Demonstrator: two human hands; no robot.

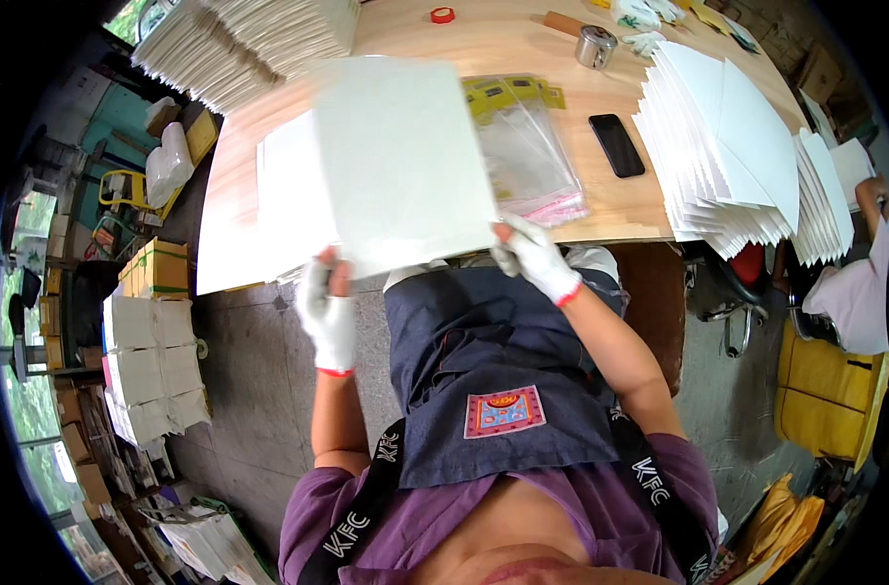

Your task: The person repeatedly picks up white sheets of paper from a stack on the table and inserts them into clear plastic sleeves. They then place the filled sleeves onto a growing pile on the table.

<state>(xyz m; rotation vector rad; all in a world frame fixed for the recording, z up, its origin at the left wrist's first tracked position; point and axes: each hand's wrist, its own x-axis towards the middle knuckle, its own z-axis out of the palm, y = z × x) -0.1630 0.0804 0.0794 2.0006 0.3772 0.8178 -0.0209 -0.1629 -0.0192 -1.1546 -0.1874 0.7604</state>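
A large white sheet [405,166], slightly blurred at its far end, is held up over the table's front edge. My left hand [328,312], in a white glove with bare fingertips, pinches its near left corner. My right hand [535,257], gloved the same way, grips its near right corner. Partly hidden under the sheet, a pile of white sheets [284,205] lies to the left. Clear plastic bags [532,151] with yellow-green printing and a pink edge lie to its right, also partly covered.
Tall stacks of folded white paper [240,49] stand at the far left. White folded pieces [717,146] fan out on the right, by a black phone [617,146]. Farther back are a metal cup [596,46] and red tape [443,15]. Another person's arm [871,200] shows at right.
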